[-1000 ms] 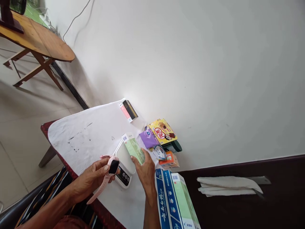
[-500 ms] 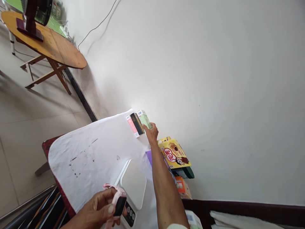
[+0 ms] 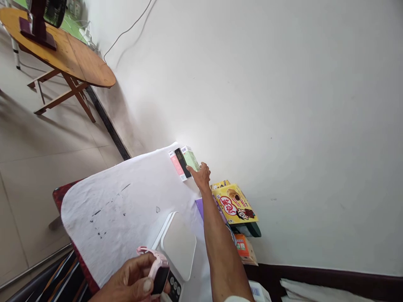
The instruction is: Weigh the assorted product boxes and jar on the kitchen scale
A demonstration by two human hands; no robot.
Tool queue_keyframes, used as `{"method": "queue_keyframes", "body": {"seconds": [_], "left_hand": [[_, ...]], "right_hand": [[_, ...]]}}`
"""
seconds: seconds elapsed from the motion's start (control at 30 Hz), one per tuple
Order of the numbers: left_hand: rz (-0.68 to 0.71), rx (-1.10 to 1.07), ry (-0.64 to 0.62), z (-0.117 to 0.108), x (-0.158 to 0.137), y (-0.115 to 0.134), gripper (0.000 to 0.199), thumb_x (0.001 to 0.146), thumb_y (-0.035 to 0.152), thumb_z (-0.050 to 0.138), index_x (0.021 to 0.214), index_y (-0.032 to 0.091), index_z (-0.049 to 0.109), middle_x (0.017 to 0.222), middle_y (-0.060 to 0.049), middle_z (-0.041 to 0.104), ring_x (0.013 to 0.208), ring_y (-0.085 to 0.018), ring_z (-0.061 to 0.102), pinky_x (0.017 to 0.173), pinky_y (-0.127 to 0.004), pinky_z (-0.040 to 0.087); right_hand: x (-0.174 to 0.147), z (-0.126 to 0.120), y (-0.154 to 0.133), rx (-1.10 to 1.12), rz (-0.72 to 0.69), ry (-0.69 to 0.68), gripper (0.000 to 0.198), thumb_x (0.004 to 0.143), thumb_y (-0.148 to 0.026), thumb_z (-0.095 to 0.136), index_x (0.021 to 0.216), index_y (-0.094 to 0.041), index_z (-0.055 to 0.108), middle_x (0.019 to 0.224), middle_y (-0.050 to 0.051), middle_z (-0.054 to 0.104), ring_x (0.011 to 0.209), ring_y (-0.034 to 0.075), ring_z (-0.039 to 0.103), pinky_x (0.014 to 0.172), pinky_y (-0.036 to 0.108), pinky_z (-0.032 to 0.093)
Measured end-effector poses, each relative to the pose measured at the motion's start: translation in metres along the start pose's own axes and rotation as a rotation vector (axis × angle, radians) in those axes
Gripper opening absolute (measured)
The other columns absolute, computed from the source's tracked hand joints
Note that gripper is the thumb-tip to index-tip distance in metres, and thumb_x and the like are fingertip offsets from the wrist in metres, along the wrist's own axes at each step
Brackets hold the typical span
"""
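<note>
In my left hand point(image 3: 132, 279) is a pink smartwatch point(image 3: 160, 277) with a dark screen, pinched between thumb and fingers, its strap curling up to the left. Stretched toward the far corner of the cloth, my right hand point(image 3: 201, 176) grips the near end of a light green box point(image 3: 190, 157), thumb on the left side and fingers on the right. Beside that box stand a black box point(image 3: 181, 161) and a pink and white box point(image 3: 177, 165), side by side in a row. A white kitchen scale point(image 3: 179, 245) lies close to the watch, its buttons partly covered by my left hand.
The white cloth point(image 3: 126, 193) covers a table against the wall. Right of my forearm are a yellow box point(image 3: 236, 203), a purple box point(image 3: 199, 207) and an orange package point(image 3: 244, 247). Farther off, a fan point(image 3: 37, 27) stands on a wooden folding table point(image 3: 85, 63).
The black box now stands closer in line between the pink and green boxes. My right hand stays at the green box; the left still holds the watch. The view has shifted slightly.
</note>
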State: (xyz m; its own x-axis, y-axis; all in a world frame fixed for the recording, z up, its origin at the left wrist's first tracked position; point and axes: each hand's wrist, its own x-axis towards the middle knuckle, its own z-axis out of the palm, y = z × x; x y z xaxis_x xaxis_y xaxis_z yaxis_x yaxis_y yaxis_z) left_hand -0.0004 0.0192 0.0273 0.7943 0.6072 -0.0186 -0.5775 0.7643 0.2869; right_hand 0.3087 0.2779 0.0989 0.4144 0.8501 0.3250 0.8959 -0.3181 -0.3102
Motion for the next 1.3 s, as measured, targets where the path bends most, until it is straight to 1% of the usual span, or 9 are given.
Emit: {"method": "queue_keyframes", "body": {"seconds": [0.13,0.33,0.43,0.53,0.67,0.77,0.93,1.1,1.3], "left_hand": [[0.021,0.117,0.037,-0.001,-0.004,0.004,0.056,0.071,0.064,0.087,0.109,0.024,0.079,0.095,-0.007,0.069,0.080,-0.019,0.053,0.075,-0.030,0.038],[0.057,0.214,0.024,0.000,-0.010,0.005,0.041,0.086,0.058,0.077,0.106,0.023,0.079,0.094,-0.004,0.066,0.083,-0.018,0.051,0.080,-0.028,0.042],[0.024,0.207,0.063,-0.001,-0.012,0.006,0.038,0.084,0.054,0.081,0.107,0.023,0.081,0.097,-0.005,0.069,0.086,-0.018,0.054,0.081,-0.026,0.045],[-0.017,0.195,0.115,-0.001,-0.015,0.008,0.040,0.079,0.049,0.087,0.108,0.022,0.082,0.103,-0.007,0.073,0.088,-0.019,0.059,0.081,-0.026,0.048],[-0.019,0.182,0.129,0.003,-0.017,0.010,0.040,0.076,0.047,0.090,0.105,0.021,0.083,0.100,-0.007,0.075,0.084,-0.019,0.062,0.080,-0.027,0.051],[-0.019,0.228,0.134,0.007,-0.018,0.011,0.041,0.077,0.049,0.089,0.104,0.020,0.083,0.096,-0.007,0.076,0.084,-0.019,0.062,0.079,-0.025,0.053],[0.020,0.282,0.164,0.011,-0.018,0.012,0.042,0.075,0.051,0.090,0.103,0.020,0.083,0.095,-0.006,0.075,0.081,-0.018,0.062,0.078,-0.025,0.054],[0.024,0.303,0.184,0.012,-0.017,0.010,0.045,0.074,0.053,0.090,0.104,0.019,0.082,0.096,-0.006,0.075,0.081,-0.018,0.061,0.078,-0.026,0.055],[0.021,0.262,0.185,0.011,-0.018,0.009,0.045,0.074,0.050,0.091,0.105,0.018,0.081,0.098,-0.007,0.076,0.081,-0.018,0.062,0.079,-0.028,0.054]], "right_hand": [[-0.053,-0.017,-0.005,-0.007,-0.081,0.064,0.076,0.082,-0.055,0.068,0.142,-0.012,0.051,0.145,0.025,0.053,0.136,0.041,0.044,0.107,0.060,0.040],[-0.190,-0.072,0.030,-0.076,-0.337,0.162,0.056,0.096,-0.055,0.057,0.139,-0.019,0.056,0.137,0.017,0.060,0.132,0.034,0.051,0.109,0.055,0.042],[-0.253,-0.123,0.071,-0.212,-0.232,0.270,0.057,0.097,-0.058,0.056,0.138,-0.018,0.058,0.136,0.019,0.062,0.131,0.036,0.052,0.109,0.056,0.041],[-0.308,-0.176,0.118,-0.336,0.023,0.354,0.072,0.094,-0.071,0.051,0.136,-0.013,0.060,0.136,0.024,0.061,0.129,0.042,0.052,0.105,0.060,0.041],[-0.361,-0.222,0.161,-0.287,0.284,0.337,0.091,0.084,-0.086,0.049,0.131,-0.009,0.063,0.124,0.025,0.067,0.120,0.043,0.058,0.102,0.057,0.044],[-0.380,-0.231,0.174,-0.295,0.380,0.314,0.093,0.082,-0.087,0.050,0.135,-0.011,0.061,0.128,0.024,0.066,0.123,0.044,0.058,0.101,0.057,0.045],[-0.385,-0.222,0.191,-0.318,0.553,0.207,0.102,0.072,-0.091,0.055,0.134,-0.010,0.062,0.129,0.030,0.065,0.121,0.052,0.059,0.089,0.062,0.049],[-0.386,-0.213,0.196,-0.292,0.531,0.210,0.075,0.080,-0.077,0.055,0.123,-0.017,0.067,0.114,0.021,0.073,0.107,0.044,0.068,0.083,0.051,0.052],[-0.375,-0.206,0.153,-0.220,0.365,0.363,0.080,0.081,-0.077,0.058,0.130,-0.014,0.065,0.127,0.022,0.069,0.118,0.042,0.063,0.096,0.052,0.050]]}}
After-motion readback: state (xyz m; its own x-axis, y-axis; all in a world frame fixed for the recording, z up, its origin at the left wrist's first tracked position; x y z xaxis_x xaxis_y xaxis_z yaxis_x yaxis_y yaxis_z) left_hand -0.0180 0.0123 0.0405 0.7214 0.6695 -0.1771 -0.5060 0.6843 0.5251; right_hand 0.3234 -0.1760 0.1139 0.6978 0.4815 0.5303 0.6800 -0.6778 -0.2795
